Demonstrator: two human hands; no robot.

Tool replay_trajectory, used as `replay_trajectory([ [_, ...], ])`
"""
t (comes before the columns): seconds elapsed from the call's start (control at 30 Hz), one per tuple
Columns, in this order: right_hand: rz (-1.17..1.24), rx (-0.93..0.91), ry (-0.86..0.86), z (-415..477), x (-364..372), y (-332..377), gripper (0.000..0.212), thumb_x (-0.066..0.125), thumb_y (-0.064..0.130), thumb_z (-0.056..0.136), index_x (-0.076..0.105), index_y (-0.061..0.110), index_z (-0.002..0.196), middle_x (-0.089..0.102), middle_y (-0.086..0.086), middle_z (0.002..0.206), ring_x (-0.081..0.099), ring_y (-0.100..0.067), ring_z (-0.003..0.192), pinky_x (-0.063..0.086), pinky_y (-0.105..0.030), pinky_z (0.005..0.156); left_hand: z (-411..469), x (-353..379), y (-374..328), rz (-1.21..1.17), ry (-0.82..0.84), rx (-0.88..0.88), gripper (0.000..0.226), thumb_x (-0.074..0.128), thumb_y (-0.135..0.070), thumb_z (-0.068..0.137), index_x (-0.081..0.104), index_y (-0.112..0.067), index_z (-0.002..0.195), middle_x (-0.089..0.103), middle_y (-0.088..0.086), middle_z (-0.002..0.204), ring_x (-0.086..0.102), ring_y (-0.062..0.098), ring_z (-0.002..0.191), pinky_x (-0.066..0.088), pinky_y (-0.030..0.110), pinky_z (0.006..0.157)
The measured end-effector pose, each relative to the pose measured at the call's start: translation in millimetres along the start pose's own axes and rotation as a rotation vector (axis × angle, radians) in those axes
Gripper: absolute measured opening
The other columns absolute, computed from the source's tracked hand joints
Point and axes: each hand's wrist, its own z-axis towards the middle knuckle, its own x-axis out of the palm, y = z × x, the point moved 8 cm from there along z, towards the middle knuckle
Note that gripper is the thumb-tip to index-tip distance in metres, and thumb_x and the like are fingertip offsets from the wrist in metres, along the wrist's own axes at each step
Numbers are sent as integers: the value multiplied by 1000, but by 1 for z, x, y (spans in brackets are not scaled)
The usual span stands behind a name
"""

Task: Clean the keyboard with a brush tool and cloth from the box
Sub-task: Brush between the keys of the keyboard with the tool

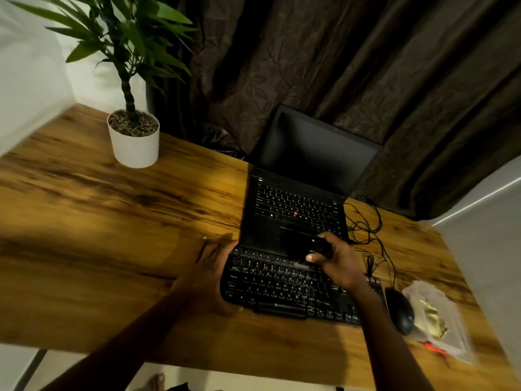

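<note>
A black external keyboard [282,286] lies on the wooden desk in front of an open black laptop [298,210]. My left hand [210,280] grips the keyboard's left end, fingers along its far corner and thumb at the near edge. My right hand [337,261] holds a black brush tool [303,246] over the keyboard's top rows; the tool is blurred and its bristle end is hard to make out. A clear plastic box [439,317] with yellowish contents sits at the right, past the mouse. No cloth is plainly visible.
A black mouse [400,310] rests just right of the keyboard, with tangled black cables [366,224] behind it. A white potted plant [135,139] stands at the desk's far left. Dark curtains hang behind. A red item [432,348] lies by the box.
</note>
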Motion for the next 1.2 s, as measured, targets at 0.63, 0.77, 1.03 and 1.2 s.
replay_trajectory([
  [0.63,51,-21,18,7,24,26,30,76,9,82,61,15,107,68,1,98,66,1,82,52,-13,62,1,1,7,-40,-13,50,139,78,-69,51,-5,-28,156,27,-7,153,13,22,145,4,38,122],
  [0.77,78,-65,47,13,42,41,29,78,13,81,62,22,104,69,3,98,67,-3,88,55,-20,70,2,2,11,-55,-9,40,142,77,-71,50,-11,-32,155,26,-6,155,13,22,147,8,43,124],
  [1.03,7,-14,65,12,24,31,28,76,8,81,62,19,103,69,3,95,68,-3,81,51,-12,60,1,3,12,-41,-17,23,143,77,-72,50,-10,-32,155,21,-9,157,10,19,148,12,45,124],
  [1.2,25,-111,95,21,56,62,29,79,12,79,64,21,103,70,4,93,69,-5,83,59,-24,69,1,1,12,-61,-9,20,143,78,-73,49,-8,-32,155,19,-9,158,9,20,148,15,44,123],
])
